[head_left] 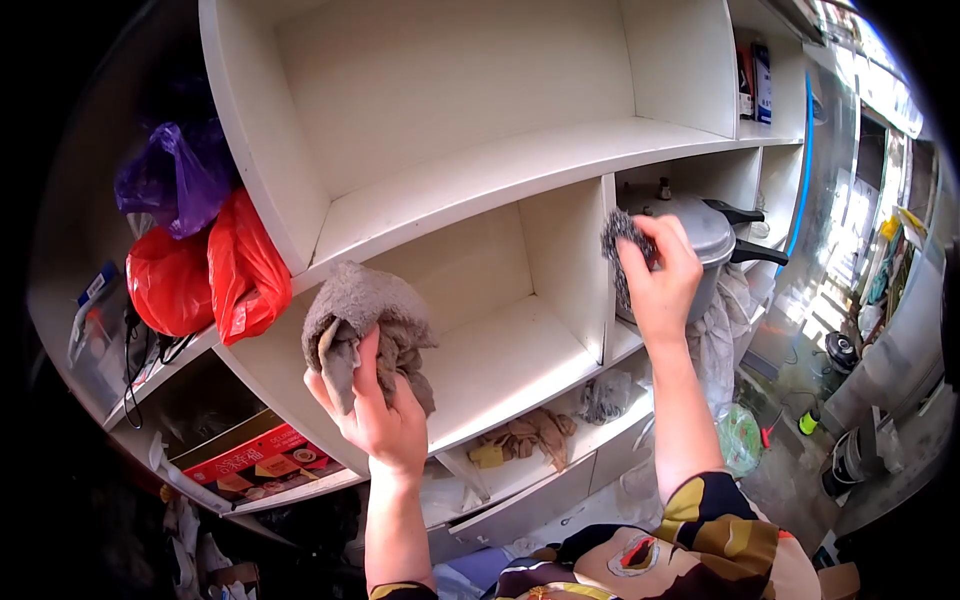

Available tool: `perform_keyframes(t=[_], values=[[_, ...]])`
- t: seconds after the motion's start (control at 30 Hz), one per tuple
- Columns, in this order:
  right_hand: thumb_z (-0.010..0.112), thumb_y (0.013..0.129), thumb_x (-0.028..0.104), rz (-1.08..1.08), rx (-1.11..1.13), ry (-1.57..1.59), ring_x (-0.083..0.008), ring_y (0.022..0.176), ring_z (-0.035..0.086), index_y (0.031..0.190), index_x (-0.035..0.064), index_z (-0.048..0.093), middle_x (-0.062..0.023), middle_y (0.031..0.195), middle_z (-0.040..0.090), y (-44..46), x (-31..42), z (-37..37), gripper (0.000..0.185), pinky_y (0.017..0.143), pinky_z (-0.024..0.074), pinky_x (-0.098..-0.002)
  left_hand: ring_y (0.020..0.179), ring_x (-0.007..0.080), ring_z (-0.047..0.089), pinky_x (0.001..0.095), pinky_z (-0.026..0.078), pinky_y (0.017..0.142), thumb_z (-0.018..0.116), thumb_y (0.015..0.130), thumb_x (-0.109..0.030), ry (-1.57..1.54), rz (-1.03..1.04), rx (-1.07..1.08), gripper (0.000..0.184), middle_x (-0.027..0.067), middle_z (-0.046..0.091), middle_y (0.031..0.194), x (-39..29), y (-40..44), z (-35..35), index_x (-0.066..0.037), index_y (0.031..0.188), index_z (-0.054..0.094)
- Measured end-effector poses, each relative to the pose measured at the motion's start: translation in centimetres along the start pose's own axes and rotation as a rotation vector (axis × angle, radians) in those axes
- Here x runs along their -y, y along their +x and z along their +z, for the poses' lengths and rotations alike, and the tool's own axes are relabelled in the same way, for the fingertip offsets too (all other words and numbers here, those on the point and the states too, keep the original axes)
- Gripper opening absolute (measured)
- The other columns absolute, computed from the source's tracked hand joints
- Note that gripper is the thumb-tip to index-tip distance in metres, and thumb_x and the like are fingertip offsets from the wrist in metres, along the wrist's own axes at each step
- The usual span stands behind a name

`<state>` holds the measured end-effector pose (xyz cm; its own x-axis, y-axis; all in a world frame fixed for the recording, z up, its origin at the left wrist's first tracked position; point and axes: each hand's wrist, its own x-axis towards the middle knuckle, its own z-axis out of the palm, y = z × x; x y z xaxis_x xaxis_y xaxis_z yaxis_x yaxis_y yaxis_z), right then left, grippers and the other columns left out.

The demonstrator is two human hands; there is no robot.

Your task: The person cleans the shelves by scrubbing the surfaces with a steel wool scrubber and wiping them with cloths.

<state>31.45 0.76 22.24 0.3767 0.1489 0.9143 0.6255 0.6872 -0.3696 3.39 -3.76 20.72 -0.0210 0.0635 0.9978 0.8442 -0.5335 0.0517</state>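
A bunched grey-brown rag [365,310] is gripped in my left hand [385,425], its folds hanging over my fingers. I hold it up in front of the middle compartment of the white shelf unit [470,195]. My right hand [660,280] is raised beside the upright divider, pinching a dark grey steel wool scourer [622,238] between thumb and fingers. Just behind that hand sits a pressure cooker [708,235] with black handles, partly hidden by it.
Purple [175,180] and red plastic bags [245,265] fill the left shelves, above a red box [260,462]. Crumpled cloth [540,435] and clear plastic [605,398] lie on the low shelf. Pale fabric [720,335] hangs below the cooker. A dark bucket [845,465] stands right.
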Motion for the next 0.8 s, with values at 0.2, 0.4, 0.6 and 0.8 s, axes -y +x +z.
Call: perform_keyframes(t=[0.2,0.4,0.6,0.8], values=[[0.068,0.072,-0.005,0.111,0.086,0.073,-0.0131,0.068,0.053,0.091,-0.0048,0.062,-0.0066,0.081,0.057,-2.4,-3.4,-6.4,0.02,0.059,0.0431,-0.0248,0.131,0.0425,0.034,0.0504,0.028,0.109,0.07,0.078,-0.005,0.329,-0.011,0.015,0.062,0.0178,0.041,0.143,1.5,3.3,6.3,-0.007,0.137,0.05],[0.068,0.071,-0.005,0.188,0.143,0.073,-0.0142,0.07,0.055,0.092,-0.005,0.062,-0.0069,0.084,0.058,-2.1,-6.2,-9.3,0.021,0.062,0.0448,-0.0258,0.125,0.0389,0.042,0.0483,0.031,0.108,0.067,0.077,0.0,0.287,0.196,0.029,0.053,0.0119,0.054,0.131,-2.4,4.9,12.7,-0.012,0.128,0.06],[0.068,0.072,-0.005,0.173,0.22,0.102,-0.0171,0.075,0.057,0.092,-0.0044,0.062,-0.0084,0.085,0.059,-1.6,-7.2,-10.4,0.021,0.066,0.0457,-0.0267,0.113,0.0344,0.051,0.0461,0.041,0.097,0.061,0.073,-0.002,0.161,0.412,0.198,0.048,0.0072,0.059,0.12,-10.1,7.0,17.6,-0.016,0.119,0.065],[0.068,0.073,-0.002,0.095,0.211,0.155,-0.0184,0.078,0.057,0.095,-0.004,0.062,-0.0095,0.087,0.059,-0.4,-7.7,-10.9,0.023,0.069,0.046,-0.0283,0.098,0.0321,0.054,0.0389,0.045,0.084,0.058,0.073,0.002,-0.044,0.478,0.329,0.03,0.0076,0.06,0.107,-9.8,10.9,16.1,-0.008,0.101,0.063]])
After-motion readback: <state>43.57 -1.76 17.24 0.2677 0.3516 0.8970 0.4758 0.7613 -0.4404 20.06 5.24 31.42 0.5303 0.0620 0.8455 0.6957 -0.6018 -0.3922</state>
